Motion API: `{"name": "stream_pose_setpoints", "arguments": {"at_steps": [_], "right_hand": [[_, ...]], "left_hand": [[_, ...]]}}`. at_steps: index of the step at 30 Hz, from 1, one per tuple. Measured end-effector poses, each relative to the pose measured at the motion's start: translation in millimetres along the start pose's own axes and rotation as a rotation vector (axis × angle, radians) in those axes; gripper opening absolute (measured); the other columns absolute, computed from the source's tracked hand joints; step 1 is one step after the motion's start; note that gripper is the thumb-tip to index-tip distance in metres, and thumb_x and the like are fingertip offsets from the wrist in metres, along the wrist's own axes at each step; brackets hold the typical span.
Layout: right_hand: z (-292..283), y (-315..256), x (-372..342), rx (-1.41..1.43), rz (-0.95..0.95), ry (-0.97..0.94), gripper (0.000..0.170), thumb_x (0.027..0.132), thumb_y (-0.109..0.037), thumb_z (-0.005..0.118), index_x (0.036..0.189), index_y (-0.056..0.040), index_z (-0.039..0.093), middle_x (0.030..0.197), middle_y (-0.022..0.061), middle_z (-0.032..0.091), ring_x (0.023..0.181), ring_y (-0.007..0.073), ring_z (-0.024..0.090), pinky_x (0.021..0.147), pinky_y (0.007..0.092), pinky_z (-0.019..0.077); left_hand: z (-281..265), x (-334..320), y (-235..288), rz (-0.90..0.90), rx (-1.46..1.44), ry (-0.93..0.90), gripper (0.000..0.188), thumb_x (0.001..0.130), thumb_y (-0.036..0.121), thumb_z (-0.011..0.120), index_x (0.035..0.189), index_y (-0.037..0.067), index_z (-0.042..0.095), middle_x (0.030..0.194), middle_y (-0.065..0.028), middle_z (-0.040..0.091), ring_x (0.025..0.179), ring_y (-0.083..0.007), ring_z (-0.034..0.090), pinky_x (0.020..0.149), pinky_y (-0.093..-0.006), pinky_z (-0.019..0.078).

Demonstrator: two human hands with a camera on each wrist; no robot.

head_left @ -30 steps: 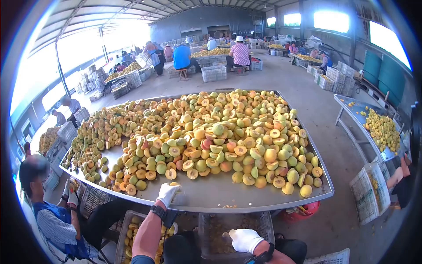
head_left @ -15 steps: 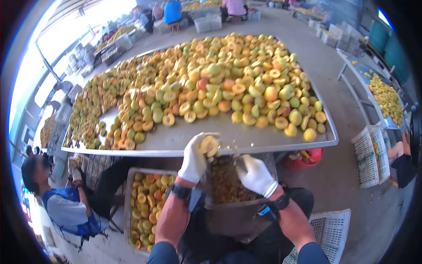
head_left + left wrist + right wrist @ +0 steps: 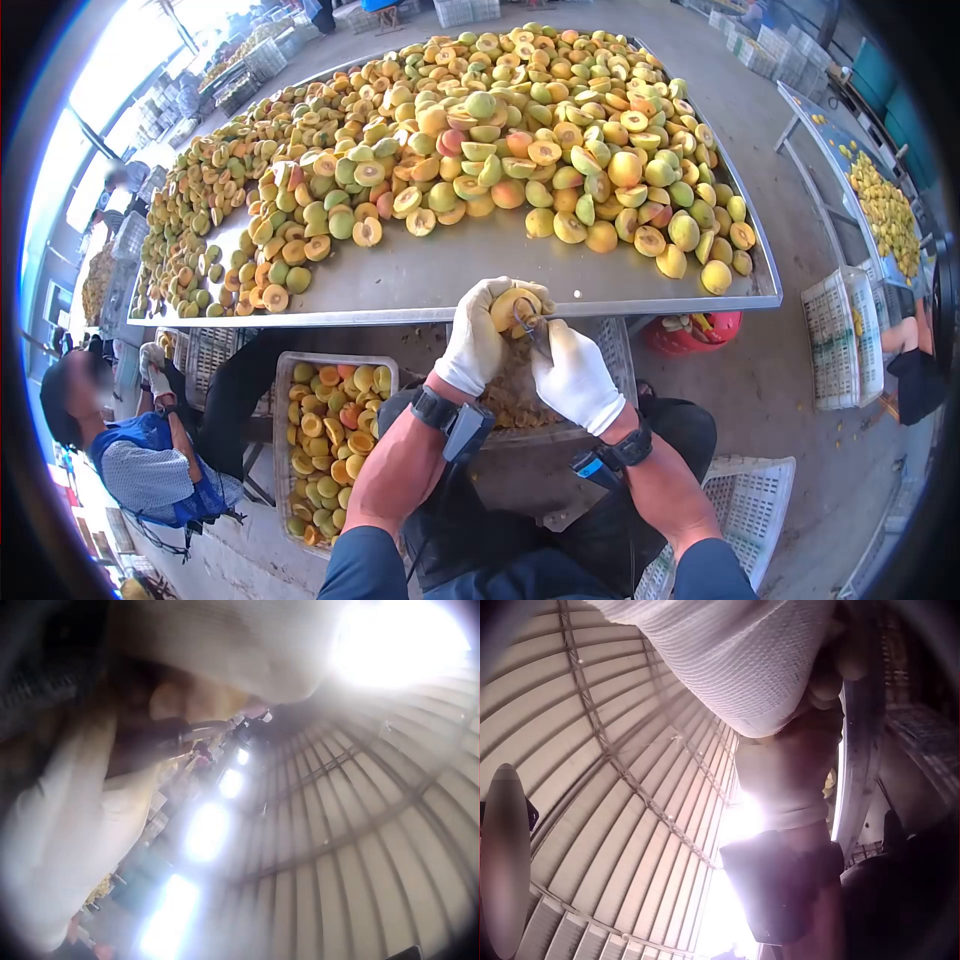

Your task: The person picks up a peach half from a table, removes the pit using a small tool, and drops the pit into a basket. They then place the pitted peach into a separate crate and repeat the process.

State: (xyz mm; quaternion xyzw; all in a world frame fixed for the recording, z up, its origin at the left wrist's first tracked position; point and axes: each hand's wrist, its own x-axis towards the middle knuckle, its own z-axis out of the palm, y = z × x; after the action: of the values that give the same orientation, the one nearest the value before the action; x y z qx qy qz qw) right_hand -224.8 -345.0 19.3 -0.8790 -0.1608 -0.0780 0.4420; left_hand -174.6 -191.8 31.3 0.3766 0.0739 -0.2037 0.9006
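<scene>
My gloved left hand [image 3: 472,345] grips a yellow peach half [image 3: 508,308] at the near edge of the metal table [image 3: 440,265]. In my gloved right hand [image 3: 578,380] is a pitting tool [image 3: 538,338], its curved metal end at the cut face of the peach. The left wrist view shows the tool's dark handle [image 3: 146,746] and thin curved blade close up; the glove hides part of the fruit. Below both hands stands a crate [image 3: 622,365] with brown scraps in it. A heap of halved peaches [image 3: 480,150] covers much of the table.
Left of my legs is a crate [image 3: 284,440] of pitted peach halves. A red bucket [image 3: 690,335] stands under the table's right end, and a white crate [image 3: 745,510] at lower right. Another person [image 3: 150,470] sits at the left. A second table [image 3: 800,100] is at right.
The left hand has come back from the table with a peach half. Both hands have met, and the tool is now at the fruit. The head view has tilted down.
</scene>
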Motion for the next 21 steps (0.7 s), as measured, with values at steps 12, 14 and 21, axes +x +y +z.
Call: {"name": "stream_pose_setpoints", "arguments": {"at_steps": [12,14,21], "right_hand": [[4,0,1,-0.028,0.038,-0.081,0.017,0.08,-0.004,0.063,0.091,0.0029,0.052,0.08,0.0276,0.063,0.079,0.0483,0.062,0.068,0.053,0.0507],[4,-1,2,0.031,0.076,-0.111,0.017,0.08,-0.004,0.062,0.093,0.0032,0.053,0.081,0.0282,0.063,0.081,0.0478,0.062,0.069,0.0529,0.0509],[7,-7,-5,0.044,0.089,-0.21,0.022,0.084,-0.007,0.06,0.101,0.0047,0.053,0.083,0.0288,0.064,0.083,0.0481,0.062,0.071,0.0525,0.0512]], "left_hand": [[3,-2,-4,0.069,0.079,0.043,0.04,0.094,0.026,0.046,0.113,-0.006,0.062,0.094,-0.0154,0.067,0.087,-0.0219,0.064,0.083,-0.0332,0.053],[3,-2,-3,0.055,0.081,0.058,0.041,0.094,0.026,0.047,0.114,-0.006,0.061,0.094,-0.0154,0.067,0.085,-0.0217,0.064,0.082,-0.0337,0.0536],[-6,-9,15,0.144,0.593,-0.101,0.028,0.088,0.019,0.054,0.09,-0.005,0.069,0.08,-0.0127,0.067,0.074,-0.0197,0.064,0.072,-0.0306,0.053]]}}
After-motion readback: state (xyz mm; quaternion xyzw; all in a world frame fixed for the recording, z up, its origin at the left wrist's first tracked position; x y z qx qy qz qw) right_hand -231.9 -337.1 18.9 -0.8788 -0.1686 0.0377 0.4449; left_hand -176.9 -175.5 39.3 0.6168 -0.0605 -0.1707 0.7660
